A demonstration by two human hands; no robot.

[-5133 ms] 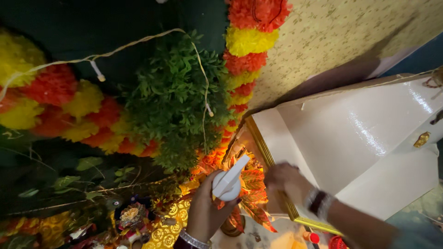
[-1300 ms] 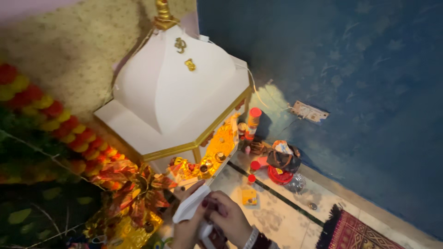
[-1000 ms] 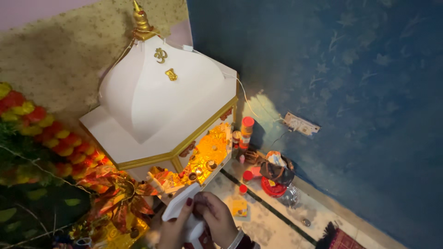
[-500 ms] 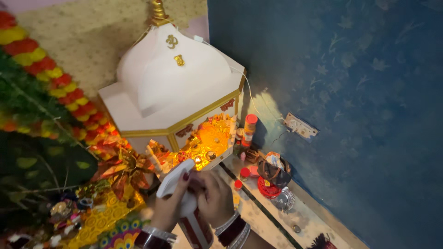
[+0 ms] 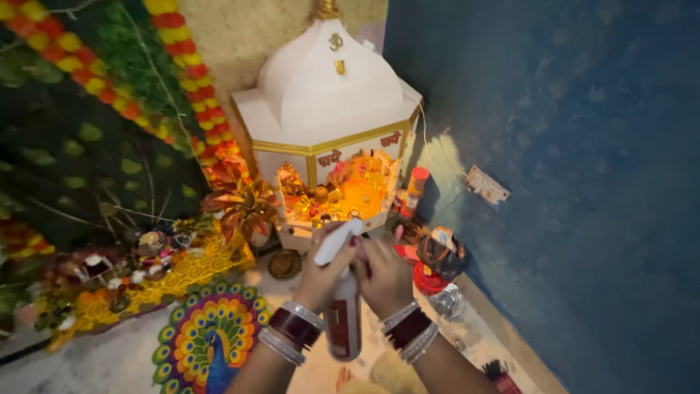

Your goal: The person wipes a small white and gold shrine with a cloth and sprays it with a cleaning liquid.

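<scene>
Head view: both hands wrap a white bottle (image 5: 344, 306) – long axis near upright, cap end tipped up-left toward the white shrine (image 5: 328, 109). Left hand (image 5: 324, 273) and right hand (image 5: 388, 276) fingers curled on it, low centre. Pale floor, peacock mat (image 5: 208, 339), blue wall (image 5: 569, 182) right

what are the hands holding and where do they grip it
Both hold a white bottle: the left hand wraps its upper part near the cap, the right hand grips the opposite side.
</scene>
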